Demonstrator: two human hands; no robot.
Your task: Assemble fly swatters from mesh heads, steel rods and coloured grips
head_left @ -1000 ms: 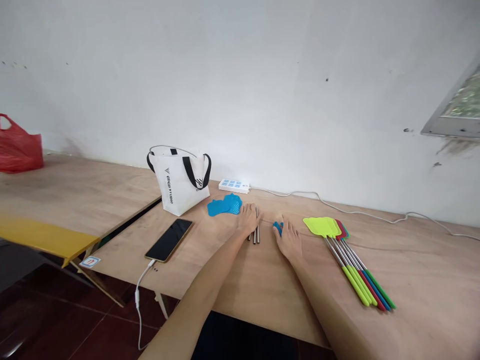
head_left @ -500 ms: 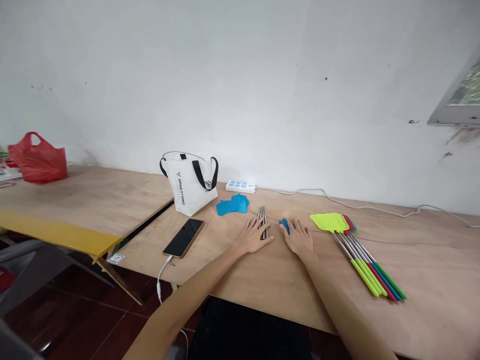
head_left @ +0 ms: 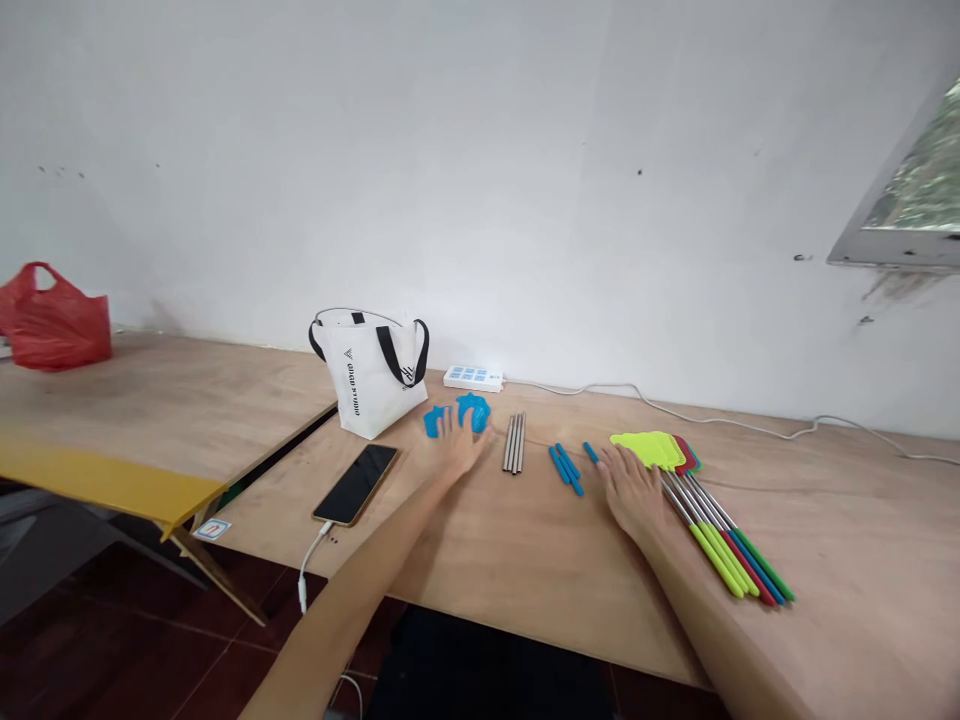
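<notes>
My left hand is open, its spread fingers over blue fly swatter heads lying flat. My right hand is slightly smeared by motion, its fingers outstretched and open. One blue handle shows at its fingertips, its near end hidden by the hand. Several bare metal rods lie side by side between my hands. Loose blue handles lie to their right. Assembled fly swatters with yellow, red, blue and green grips are fanned out right of my right hand, their heads stacked.
A phone with a white charging cable lies at the left. Behind it stands a white tote bag. A power strip sits by the wall, its cord running right. A red plastic bag stands on the neighbouring table.
My left hand has moved left off the metal rods onto the blue swatter heads. My right hand has shifted right, uncovering several blue handles. The camera view has turned slightly right.
</notes>
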